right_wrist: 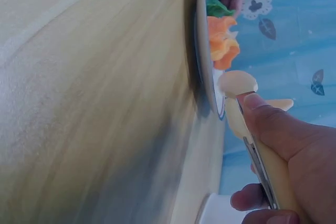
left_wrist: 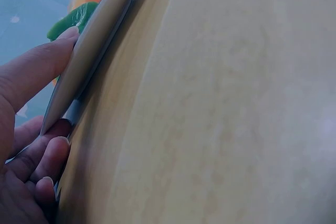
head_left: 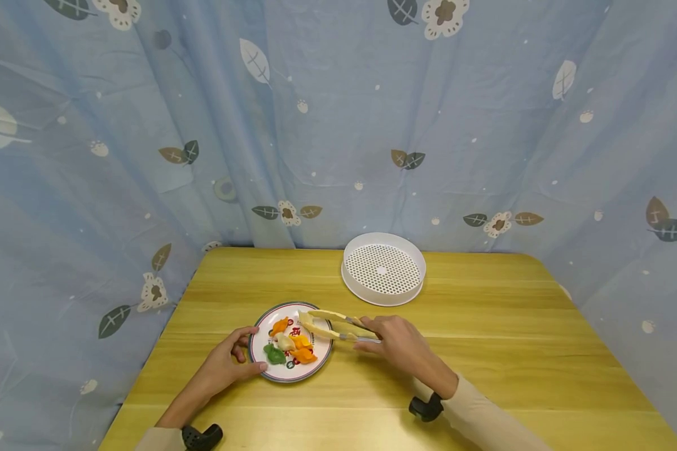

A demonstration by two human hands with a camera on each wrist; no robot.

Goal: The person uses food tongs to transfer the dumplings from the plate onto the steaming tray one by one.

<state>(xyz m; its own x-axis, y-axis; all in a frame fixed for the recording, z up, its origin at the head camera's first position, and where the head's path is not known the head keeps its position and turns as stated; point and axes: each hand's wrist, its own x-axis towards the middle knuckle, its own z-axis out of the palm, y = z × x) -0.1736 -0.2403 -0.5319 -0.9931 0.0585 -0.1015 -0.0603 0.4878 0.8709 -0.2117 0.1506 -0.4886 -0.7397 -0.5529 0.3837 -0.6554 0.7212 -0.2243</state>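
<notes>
A white plate (head_left: 293, 374) with a dark-rimmed edge carries several small dumpling-shaped pieces: a green one (head_left: 274, 354), a whitish one (head_left: 284, 341) and orange ones (head_left: 303, 356). My left hand (head_left: 229, 361) holds the plate's left edge, thumb on the rim and fingers curled at its side and underneath. In my right hand (head_left: 402, 346) is a pair of tongs (head_left: 330, 334) with cream-coloured arms and metal handles. The tongs reach in from the right, their arms apart and their tips over the far side of the plate. The right wrist view shows my thumb (right_wrist: 268, 116) pressing along the tongs.
A round white tray with a perforated base (head_left: 383, 297) stands toward the back of the wooden table (head_left: 485, 338), beyond the right hand. A blue patterned curtain (head_left: 338, 125) hangs behind the table and along both sides.
</notes>
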